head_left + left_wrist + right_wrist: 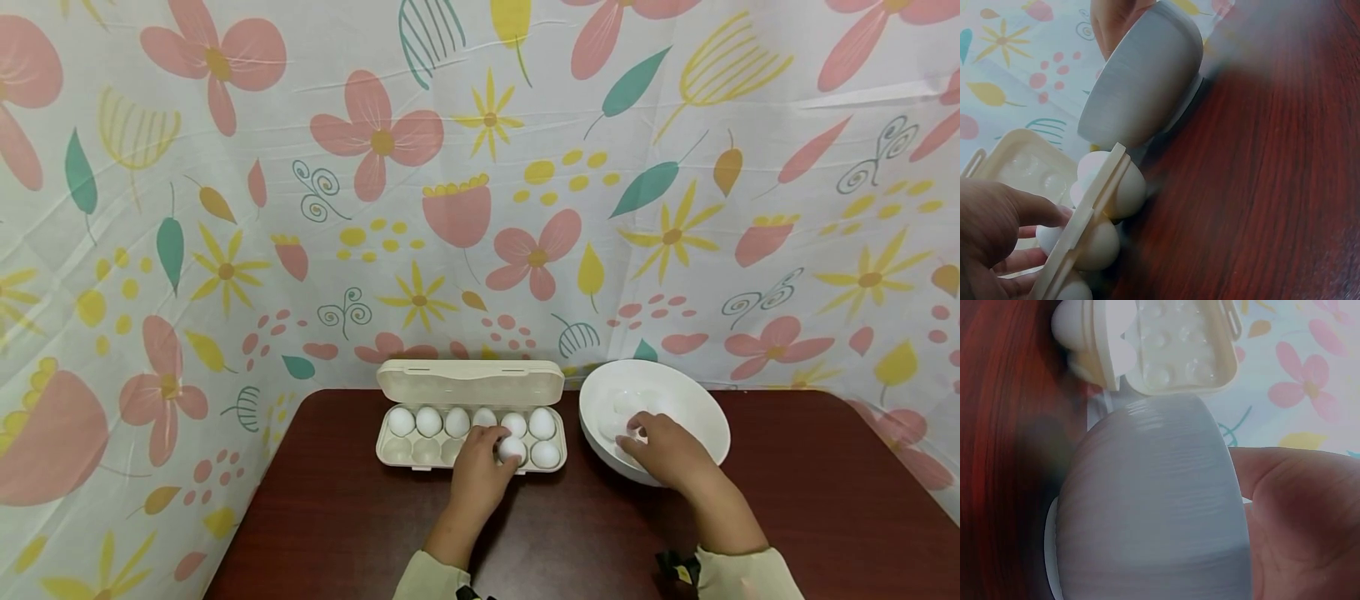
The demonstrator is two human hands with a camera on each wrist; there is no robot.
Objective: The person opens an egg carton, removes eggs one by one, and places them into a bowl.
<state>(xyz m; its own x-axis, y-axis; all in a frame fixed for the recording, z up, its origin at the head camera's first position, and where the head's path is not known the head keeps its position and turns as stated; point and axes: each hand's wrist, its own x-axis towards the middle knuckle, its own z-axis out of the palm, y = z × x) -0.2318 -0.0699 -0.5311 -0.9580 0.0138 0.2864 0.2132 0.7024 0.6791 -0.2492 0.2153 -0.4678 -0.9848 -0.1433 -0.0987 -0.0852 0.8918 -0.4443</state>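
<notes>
A cream egg carton [471,386] stands open on the table, its lid tilted back toward the wall. White eggs fill the back row, and two sit at the right end of the front row. My left hand [480,468] holds one of these, the front-row egg [512,451], between thumb and fingers, low in its cup. To the right is a white bowl [708,421] with several white eggs inside. My right hand [670,450] reaches over its near rim and pinches an egg [638,434], mostly covered by the fingers. The bowl wall hides those fingertips in the right wrist view.
The dark reddish wooden table [337,517] meets a wall hung with a flower-print cloth [525,167]. Carton and bowl stand close together near its back edge. Cups at the left of the carton's front row [401,451] hold no eggs.
</notes>
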